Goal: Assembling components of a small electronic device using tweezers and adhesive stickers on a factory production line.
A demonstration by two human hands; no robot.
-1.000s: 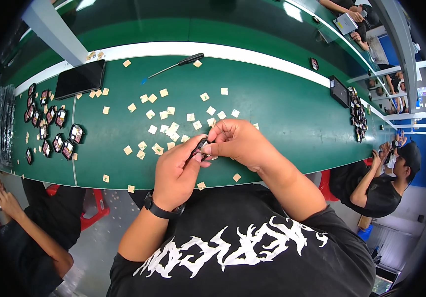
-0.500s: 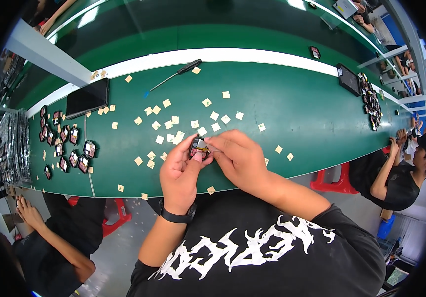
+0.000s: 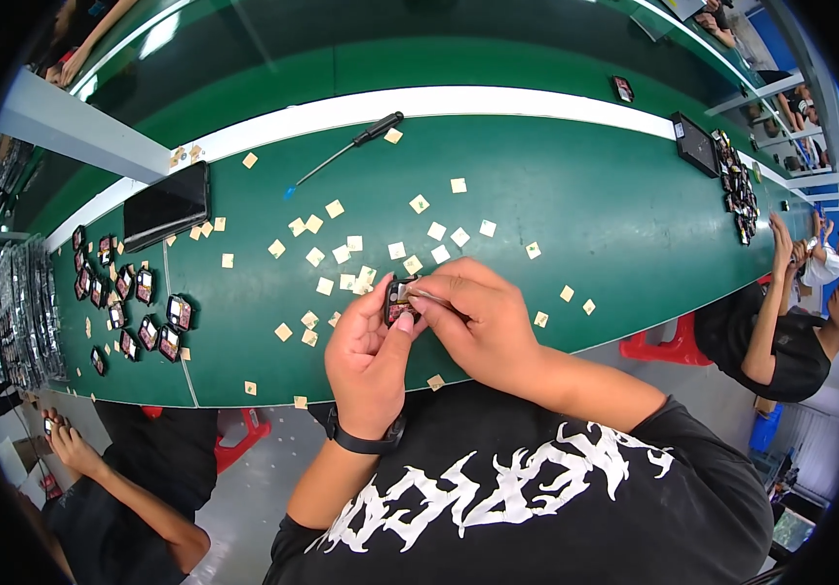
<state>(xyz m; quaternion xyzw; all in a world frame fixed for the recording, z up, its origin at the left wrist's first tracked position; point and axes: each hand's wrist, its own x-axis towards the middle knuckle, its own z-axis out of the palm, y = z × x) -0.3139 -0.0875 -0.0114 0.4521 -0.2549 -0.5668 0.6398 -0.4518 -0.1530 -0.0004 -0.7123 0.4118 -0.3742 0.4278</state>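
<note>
My left hand [image 3: 369, 341] holds a small black device casing [image 3: 399, 304] above the green worktable, fingers wrapped round its left side and thumb on its near edge. Inside the casing, pinkish-red and yellowish parts show. Over it, my right hand [image 3: 483, 317] pinches a thin greyish tool [image 3: 427, 294], which looks like tweezers, with its tip at the inside of the casing. The fingers hide much of the tool and where exactly it touches. Several small cream paper squares [image 3: 396, 251] lie scattered on the table around both hands.
Several similar open casings [image 3: 147, 331] lie at the left by a black tray [image 3: 168, 207]. A screwdriver [image 3: 351, 151] lies at the far side. A second black tray [image 3: 695, 146] and piled casings [image 3: 737, 185] stand far right. Co-workers sit on both sides.
The view has shifted a little. My left hand still holds the casing, and my right fingers stay pinched over it. The left co-worker's hands have come together; the right co-worker's hand is higher.
</note>
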